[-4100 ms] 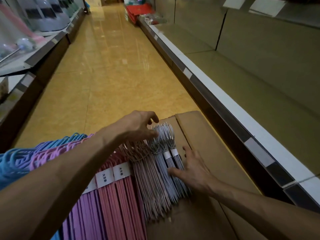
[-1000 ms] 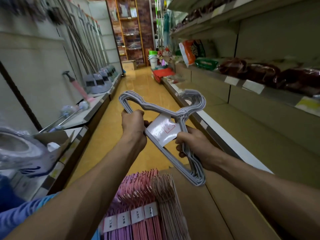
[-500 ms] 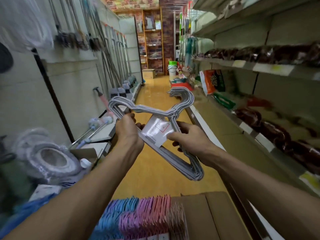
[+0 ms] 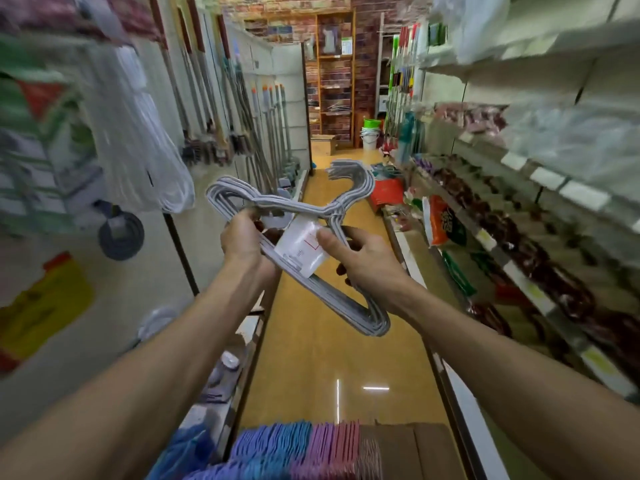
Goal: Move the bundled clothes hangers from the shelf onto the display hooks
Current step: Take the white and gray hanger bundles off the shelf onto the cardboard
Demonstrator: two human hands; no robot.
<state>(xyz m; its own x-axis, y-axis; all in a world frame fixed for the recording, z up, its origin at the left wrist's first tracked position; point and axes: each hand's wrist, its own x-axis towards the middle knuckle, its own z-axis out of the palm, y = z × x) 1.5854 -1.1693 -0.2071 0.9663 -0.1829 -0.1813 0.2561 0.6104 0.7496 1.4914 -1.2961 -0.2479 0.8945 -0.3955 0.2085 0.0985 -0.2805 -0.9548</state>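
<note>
A bundle of grey wire clothes hangers [image 4: 346,303] with a white paper label [image 4: 300,249] is held up above the yellow aisle floor [image 4: 332,358]. Left of the label, the bundle is gripped by the left hand [image 4: 242,239]; right of it, the right hand [image 4: 367,263] is curled round the bundle, thumb pressed on the label

Two hands [image 4: 242,239], one grey hanger bundle [image 4: 346,306], one white label [image 4: 301,247], one cardboard box [image 4: 412,448]

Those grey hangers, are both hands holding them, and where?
Yes. The left hand grips the grey hanger bundle on its upper shoulder bar, and the right hand holds it near the neck, thumb pressed on the white label.
</note>
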